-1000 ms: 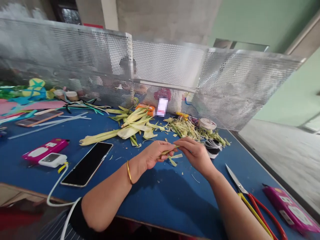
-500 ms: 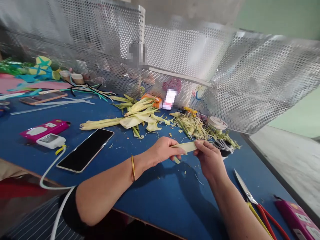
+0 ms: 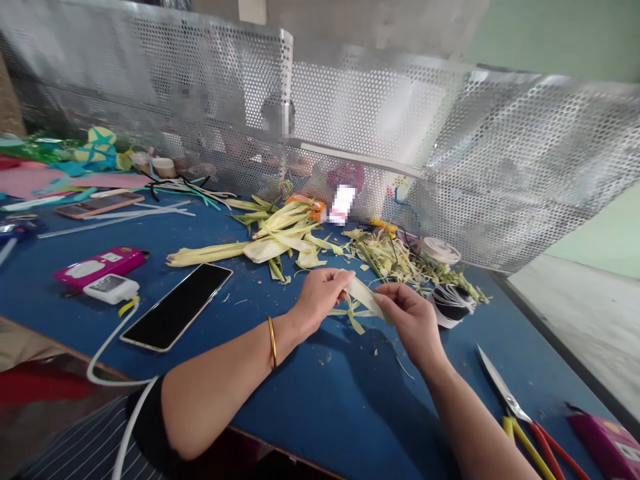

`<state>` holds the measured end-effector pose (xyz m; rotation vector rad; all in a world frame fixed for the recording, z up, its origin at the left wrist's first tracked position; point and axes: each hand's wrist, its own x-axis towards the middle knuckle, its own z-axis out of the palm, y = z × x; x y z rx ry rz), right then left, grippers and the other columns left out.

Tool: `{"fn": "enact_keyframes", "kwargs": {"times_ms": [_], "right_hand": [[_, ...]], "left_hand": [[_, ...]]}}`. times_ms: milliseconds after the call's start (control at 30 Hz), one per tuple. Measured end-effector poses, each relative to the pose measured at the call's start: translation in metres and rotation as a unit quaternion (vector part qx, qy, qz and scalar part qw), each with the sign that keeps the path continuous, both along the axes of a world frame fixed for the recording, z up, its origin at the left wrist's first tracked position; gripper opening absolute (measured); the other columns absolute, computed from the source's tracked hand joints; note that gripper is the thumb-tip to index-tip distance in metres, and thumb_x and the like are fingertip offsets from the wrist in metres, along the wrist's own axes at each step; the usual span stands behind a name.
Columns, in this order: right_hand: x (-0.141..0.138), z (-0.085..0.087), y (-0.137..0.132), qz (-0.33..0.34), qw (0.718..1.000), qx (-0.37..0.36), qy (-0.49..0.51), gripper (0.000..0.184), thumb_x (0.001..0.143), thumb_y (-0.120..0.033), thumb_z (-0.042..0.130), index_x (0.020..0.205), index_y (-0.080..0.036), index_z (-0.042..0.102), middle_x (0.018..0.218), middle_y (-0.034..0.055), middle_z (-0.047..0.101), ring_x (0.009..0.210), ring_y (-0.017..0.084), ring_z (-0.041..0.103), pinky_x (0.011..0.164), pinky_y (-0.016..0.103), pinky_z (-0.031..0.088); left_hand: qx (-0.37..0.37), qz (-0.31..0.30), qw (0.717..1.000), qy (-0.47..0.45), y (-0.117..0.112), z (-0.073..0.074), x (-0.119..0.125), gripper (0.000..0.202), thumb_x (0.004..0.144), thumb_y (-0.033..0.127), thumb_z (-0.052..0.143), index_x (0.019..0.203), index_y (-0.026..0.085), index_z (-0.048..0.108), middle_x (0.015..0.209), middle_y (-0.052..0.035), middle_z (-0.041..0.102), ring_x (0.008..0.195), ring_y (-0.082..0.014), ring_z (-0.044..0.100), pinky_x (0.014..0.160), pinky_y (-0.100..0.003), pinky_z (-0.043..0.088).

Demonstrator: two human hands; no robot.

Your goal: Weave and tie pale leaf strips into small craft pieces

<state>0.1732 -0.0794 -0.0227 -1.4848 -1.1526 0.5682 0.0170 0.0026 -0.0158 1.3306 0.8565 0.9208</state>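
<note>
A pale corn husk strip stretches between my two hands above the blue table. My left hand, with a gold bangle on its wrist, pinches the upper left end between thumb and fingers. My right hand grips the lower right end, thumb on top. Narrow husk pieces splay out just below the strip, beside my left fingers; whether they hang from that hand or lie on the table I cannot tell. Behind my hands lies a heap of corn husks.
Husk scraps and a spool of white thread lie beyond my right hand. Scissors rest at the right, near a magenta box. At the left are a phone and a white cable. A perforated metal screen stands behind.
The strip has gone from nearly level to slanting down rightward, and my hands are slightly closer together. More of the splayed husk pieces now shows below. The view has shifted a little.
</note>
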Motion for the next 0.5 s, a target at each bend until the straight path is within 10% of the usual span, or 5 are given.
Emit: {"fn": "enact_keyframes", "kwargs": {"times_ms": [500], "right_hand": [[-0.011, 0.003, -0.007, -0.009, 0.984, 0.009, -0.176, 0.029, 0.091, -0.040, 0.051, 0.076, -0.018, 0.064, 0.065, -0.0010, 0.059, 0.060, 0.014, 0.049, 0.057, 0.024, 0.038]], "left_hand": [[-0.036, -0.059, 0.998, -0.006, -0.008, 0.007, 0.001, 0.036, 0.072, 0.046, 0.071, 0.058, 0.017, 0.055, 0.053, 0.0028, 0.053, 0.048, -0.0079, 0.044, 0.048, -0.023, 0.031]]}}
